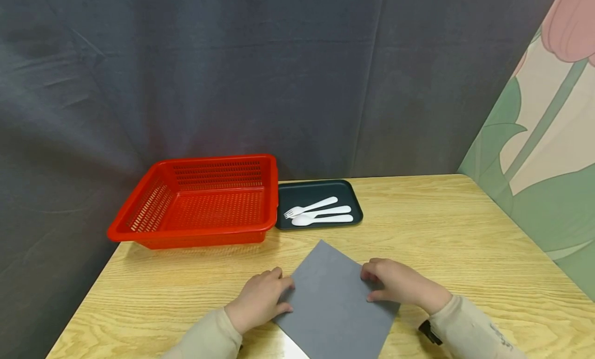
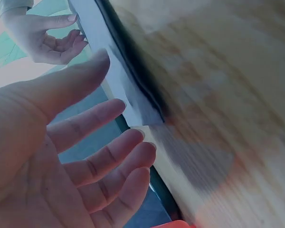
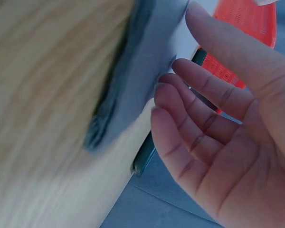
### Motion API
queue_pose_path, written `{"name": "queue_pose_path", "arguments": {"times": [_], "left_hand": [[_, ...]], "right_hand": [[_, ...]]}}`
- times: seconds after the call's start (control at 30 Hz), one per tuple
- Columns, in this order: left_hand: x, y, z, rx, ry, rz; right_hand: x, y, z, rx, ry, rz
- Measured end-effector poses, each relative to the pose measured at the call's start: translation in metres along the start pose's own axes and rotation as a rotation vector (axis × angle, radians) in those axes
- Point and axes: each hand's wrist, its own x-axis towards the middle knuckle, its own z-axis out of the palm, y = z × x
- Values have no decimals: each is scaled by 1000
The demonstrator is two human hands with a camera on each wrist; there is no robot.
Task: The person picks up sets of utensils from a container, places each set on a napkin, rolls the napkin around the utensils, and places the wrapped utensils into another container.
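A grey square sheet, its material hard to tell, lies turned cornerwise on the wooden table in the head view. My left hand is at its left corner, thumb and fingertips touching the top, fingers spread and loosely bent. At the opposite side, my right hand rests fingertips and thumb on the sheet near the right corner. Both wrist views show relaxed fingers beside the sheet, its edge looking thick and dark underneath. Something white peeks out below the lower left edge, mostly hidden.
A red plastic basket stands at the back left. Against its right side, a dark tray bears a white fork, a white spoon and another white utensil between them. Dark cloth hangs behind the table.
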Motion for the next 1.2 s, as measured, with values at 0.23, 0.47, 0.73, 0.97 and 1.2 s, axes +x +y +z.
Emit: {"name": "queue_pose_path", "arguments": {"times": [0.23,0.47,0.73,0.97,1.2], "left_hand": [[2,1,0,-14,-76,31],[2,4,-1,-42,-171,41],[3,5,0,-50,-193,35],[4,5,0,-60,-205,31],[4,6,1,-64,-219,17]], "right_hand": [[-2,1,2,21,-2,0],[-2,1,2,57,-17,22],[-2,0,2,63,-15,30],[-1,0,2,58,-27,26],[3,-2,-2,3,-44,5]]}}
